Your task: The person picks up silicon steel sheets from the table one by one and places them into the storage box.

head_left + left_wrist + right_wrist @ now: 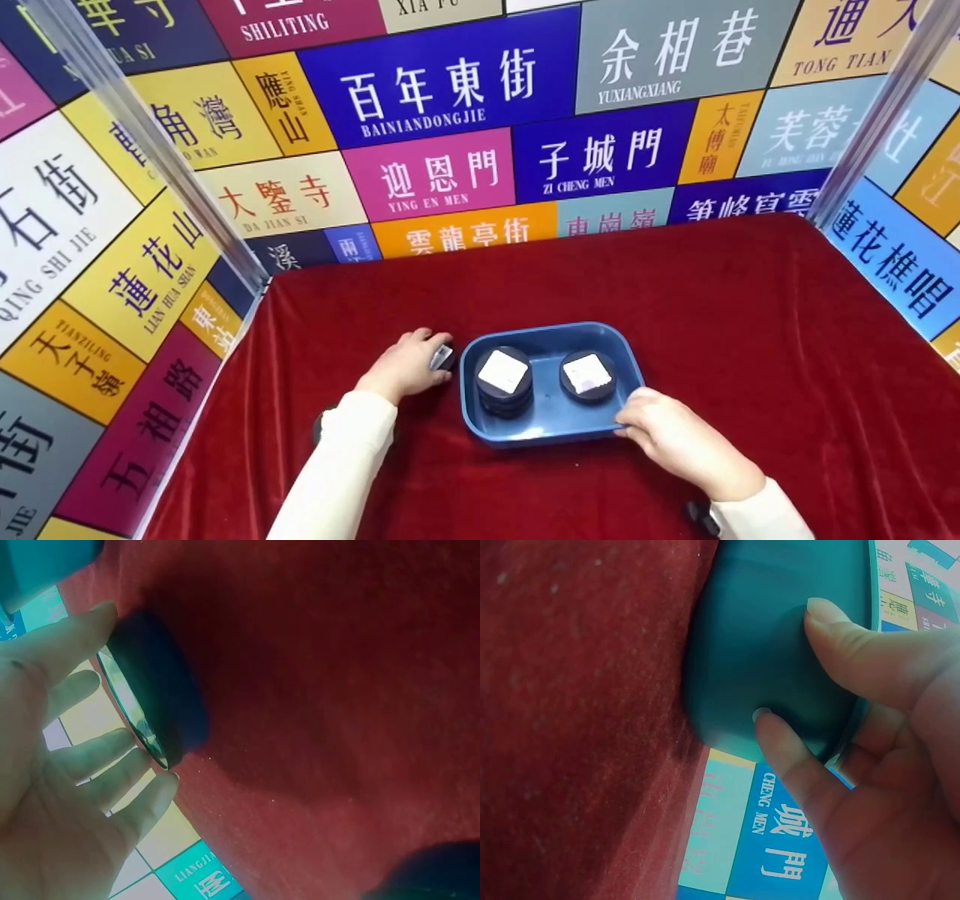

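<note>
Just left of a blue plastic bin [540, 437], my left hand [409, 365] holds a dark round disc [157, 686] with a pale, shiny top. Its thumb lies at one edge of the disc and the fingertips [154, 799] at the opposite edge, close over the red cloth. At the bin's right front corner, my right hand [667, 431] grips the wall, with thumb and index finger [780, 742] on the outside and other fingers at the rim. Inside the bin stand a stack of black discs [504, 379] on the left and another black disc [587, 376] on the right, both topped with white square labels.
Another dark round thing [318, 429] is partly hidden under my left forearm; a dark edge [435, 874] also shows in the left wrist view. Red cloth [525, 292] covers the table. Panels with street names [442, 86] and clear corner posts [172, 165] surround it.
</note>
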Demonstrator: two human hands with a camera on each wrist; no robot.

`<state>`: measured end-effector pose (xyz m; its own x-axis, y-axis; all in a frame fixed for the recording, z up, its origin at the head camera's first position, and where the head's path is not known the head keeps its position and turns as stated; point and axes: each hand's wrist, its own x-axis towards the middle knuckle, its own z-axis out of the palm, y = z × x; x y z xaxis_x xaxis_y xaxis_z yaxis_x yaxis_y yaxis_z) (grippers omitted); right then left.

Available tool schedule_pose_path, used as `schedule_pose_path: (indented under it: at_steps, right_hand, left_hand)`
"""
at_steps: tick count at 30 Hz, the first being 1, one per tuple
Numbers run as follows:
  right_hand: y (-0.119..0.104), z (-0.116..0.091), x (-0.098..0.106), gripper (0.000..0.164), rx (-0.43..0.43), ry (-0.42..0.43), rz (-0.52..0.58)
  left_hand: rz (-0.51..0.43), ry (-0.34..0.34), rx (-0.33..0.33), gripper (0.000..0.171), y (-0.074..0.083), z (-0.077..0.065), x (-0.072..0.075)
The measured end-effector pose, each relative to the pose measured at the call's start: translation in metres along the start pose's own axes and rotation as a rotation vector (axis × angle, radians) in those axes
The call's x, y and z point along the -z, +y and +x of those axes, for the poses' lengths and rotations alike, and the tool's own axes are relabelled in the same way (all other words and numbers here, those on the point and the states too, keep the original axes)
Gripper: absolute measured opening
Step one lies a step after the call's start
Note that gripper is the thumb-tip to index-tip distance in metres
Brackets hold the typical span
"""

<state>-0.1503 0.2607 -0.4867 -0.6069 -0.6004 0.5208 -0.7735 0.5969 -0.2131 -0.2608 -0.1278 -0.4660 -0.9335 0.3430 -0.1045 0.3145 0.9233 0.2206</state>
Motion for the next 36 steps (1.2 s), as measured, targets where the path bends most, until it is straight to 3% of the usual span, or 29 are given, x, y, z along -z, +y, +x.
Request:
schedule_pose_path:
  at_steps: [20, 36]
  right_hand:
    - [0.000, -0.001, 0.000, 0.020, 0.001, 0.011, 0.015]
    - [0.004, -0.002, -0.004, 0.022, 0.029, 0.039, 0.015]
  left_hand:
    - [-0.020, -0.047, 0.042, 0.061, 0.002, 0.004, -0.006]
    - [-0.047, -0.007, 0.038, 0.066, -0.002, 0.001, -0.011]
